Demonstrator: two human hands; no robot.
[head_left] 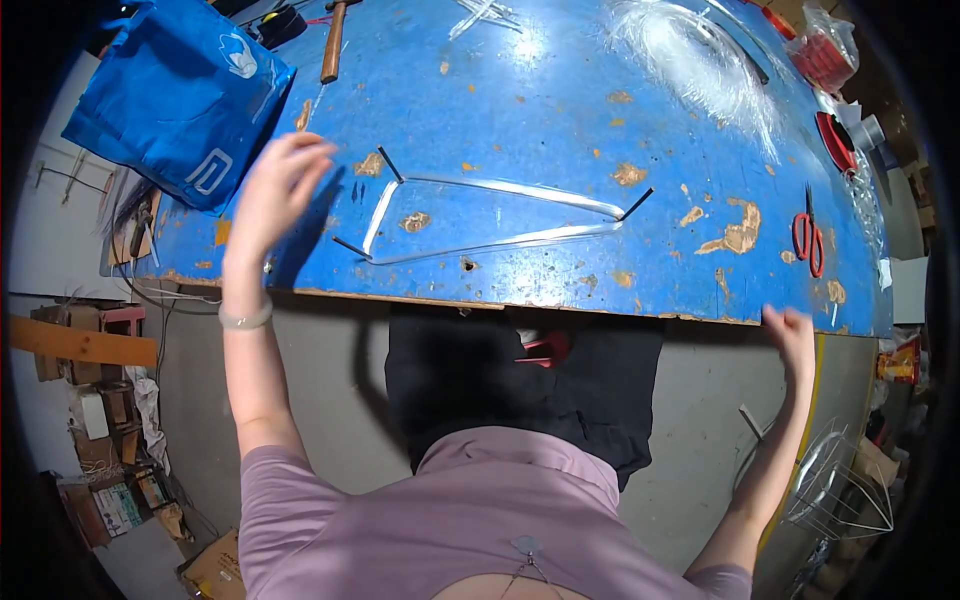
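I'm at a blue table [420, 110], its top worn to brown patches [740, 232], a bright glare [527, 46] toward its far edge. Below the table I see grey floor [690, 400]; a yellow line [819, 365] runs by its right end, boxes [118, 508] crowd its left.

A: What bears the objects?
B: A blue worktop [420, 110], with brown worn patches [740, 230].
A: Centre front?
B: A shiny three-sided loop [540, 195], a black rod [637, 203] at each corner.
A: Periphery?
B: Left, a blue bag [165, 110] and wooden-handled hammer [332, 52]; rear, pale strips [484, 14]; right rear, coiled clear strands [652, 42]; right, red-handled scissors [816, 250].
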